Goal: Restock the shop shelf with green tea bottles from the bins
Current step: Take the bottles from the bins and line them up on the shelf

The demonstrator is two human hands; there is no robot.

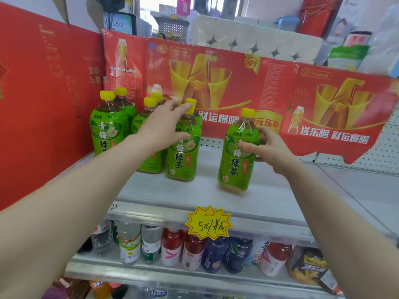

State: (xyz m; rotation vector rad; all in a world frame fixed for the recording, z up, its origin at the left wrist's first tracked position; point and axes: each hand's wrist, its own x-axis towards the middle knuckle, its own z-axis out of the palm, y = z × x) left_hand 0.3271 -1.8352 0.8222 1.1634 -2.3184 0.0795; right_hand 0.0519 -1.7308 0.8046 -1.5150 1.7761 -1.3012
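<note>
OK, lower-shelf drinks (172, 244): mixed row under the work level, not ours.
Price tag (208, 223): yellow star clipped to the front lip of the shelf (280, 197).
Right hand (267, 147): grasping the lone bottle (236, 152) at label height, thumb on the front, fingers (264, 131) curled round its right side.
Lone bottle: upright, base on the shelf near the front edge, well apart from the others, with a bare gap to its left.
Left hand (164, 126): released, fingers (181, 108) straight and spread at the neck of the front bottle (183, 152); touching or just short, can't tell.
Bottle cluster (108, 126): green tea, yellow caps, upright, packed into the back-left corner.
Key relation: lone bottle sits right of the cluster, long axis vertical; the right hand has it, the left hand is nearer the cluster.
Next move, my read: slide it left to sit beside the front bottle.
Risk: tall bottle, could tip if pushed high.
Banner (237, 87): red, behind everything.
Bins: not in view.
</note>
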